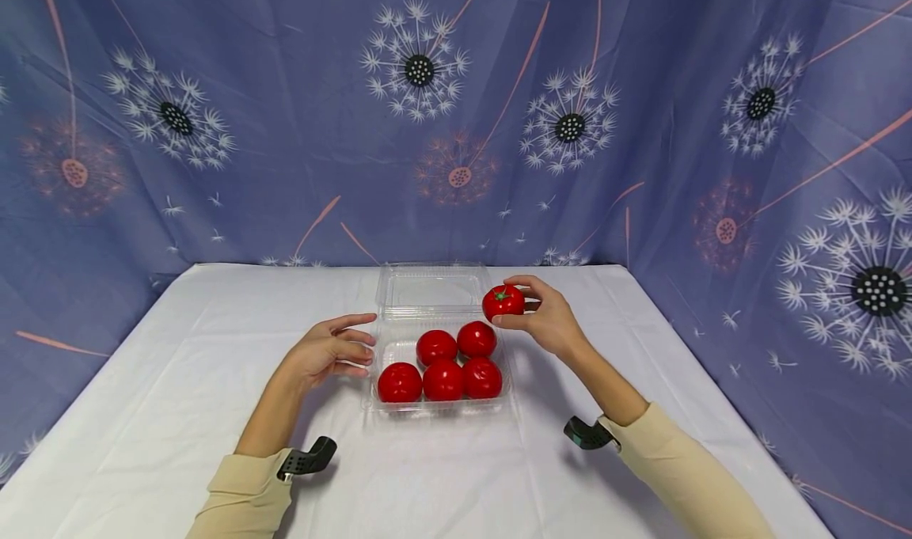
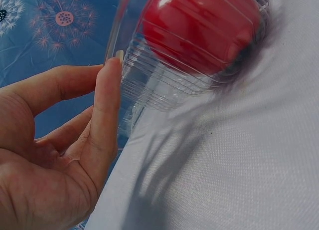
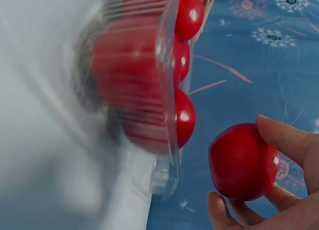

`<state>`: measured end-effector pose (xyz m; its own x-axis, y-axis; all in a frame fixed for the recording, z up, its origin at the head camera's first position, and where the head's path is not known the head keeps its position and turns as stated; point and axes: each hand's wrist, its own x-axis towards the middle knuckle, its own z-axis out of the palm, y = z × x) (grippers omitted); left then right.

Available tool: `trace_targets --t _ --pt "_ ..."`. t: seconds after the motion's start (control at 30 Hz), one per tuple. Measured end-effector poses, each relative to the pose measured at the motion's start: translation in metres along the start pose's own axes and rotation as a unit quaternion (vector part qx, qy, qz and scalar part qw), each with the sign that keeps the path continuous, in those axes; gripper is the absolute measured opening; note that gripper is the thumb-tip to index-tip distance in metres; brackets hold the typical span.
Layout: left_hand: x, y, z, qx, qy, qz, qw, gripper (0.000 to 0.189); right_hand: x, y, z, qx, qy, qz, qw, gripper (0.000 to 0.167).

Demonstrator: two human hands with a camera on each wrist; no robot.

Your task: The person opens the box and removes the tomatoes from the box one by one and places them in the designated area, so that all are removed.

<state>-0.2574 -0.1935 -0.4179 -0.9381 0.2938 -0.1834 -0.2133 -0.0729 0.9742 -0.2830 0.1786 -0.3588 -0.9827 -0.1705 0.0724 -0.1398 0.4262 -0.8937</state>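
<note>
A clear plastic clamshell container [image 1: 381, 406] lies on the table with its lid [image 1: 435, 292] folded back at the far side. Several red tomatoes [image 1: 443, 380] sit inside it, three along the front row and two behind. My right hand [image 1: 545, 313] holds another tomato [image 1: 503, 304], green stem up, between thumb and fingers, raised beside the container's back right corner. In the right wrist view, that tomato [image 3: 243, 161] is apart from the container wall. At the container's left side, my left hand [image 1: 331, 353] has its fingers loosely extended, fingertips [image 2: 113, 65] right at the rim.
White cloth [image 1: 178, 365] covers the table, with its far edge behind the lid. A blue curtain [image 1: 299, 111] with dandelion prints hangs at the back and sides. Black wrist cameras [image 1: 308, 458] sit on both sleeves.
</note>
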Motion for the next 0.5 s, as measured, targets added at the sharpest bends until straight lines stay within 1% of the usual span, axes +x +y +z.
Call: trace_targets --t 0.27,0.5 --pt "0.001 -0.001 -0.001 -0.003 -0.002 0.001 1.0000 0.077 0.002 0.012 -0.011 -0.042 0.015 0.004 0.9990 0.067" --pt "0.002 -0.003 -0.001 -0.005 -0.002 0.001 1.0000 0.077 0.002 0.021 -0.021 -0.070 0.017 0.005 0.9973 0.074"
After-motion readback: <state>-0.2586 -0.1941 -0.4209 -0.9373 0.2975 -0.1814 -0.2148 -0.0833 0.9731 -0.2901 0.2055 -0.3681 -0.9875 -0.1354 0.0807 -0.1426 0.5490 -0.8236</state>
